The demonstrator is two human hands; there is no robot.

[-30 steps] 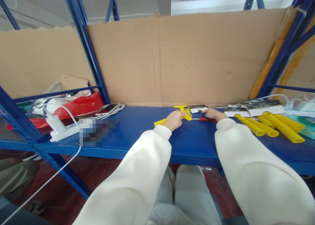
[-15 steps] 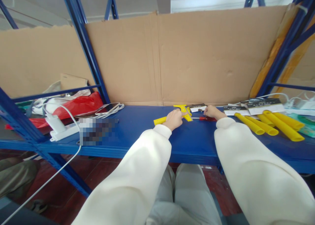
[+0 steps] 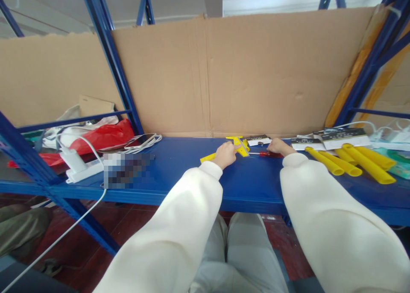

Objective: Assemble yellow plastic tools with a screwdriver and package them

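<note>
My left hand point(image 3: 224, 154) is closed around the yellow handle of what looks like a scraper, its wide yellow head point(image 3: 246, 149) pointing right with a grey strip across it. The handle's end point(image 3: 207, 157) sticks out to the left of the fist. My right hand point(image 3: 278, 146) is closed by the back of the shelf, its fingertips pressed together; whatever they pinch is too small or hidden. Just in front of and left of these fingers lies a screwdriver point(image 3: 264, 154) with a red handle, its shaft toward the scraper. A small dark piece point(image 3: 260, 143) lies nearby.
Several yellow tubes point(image 3: 368, 162) lie at right, before black-and-white boxes point(image 3: 344, 137). Another box point(image 3: 258, 139) is behind the scraper. A white power strip point(image 3: 85, 172), cables and a red bag point(image 3: 102, 138) are at left. Cardboard point(image 3: 256, 75) backs the blue shelf point(image 3: 182, 173).
My right hand has shifted very slightly right. My left hand and the scraper have tilted and moved a touch left.
</note>
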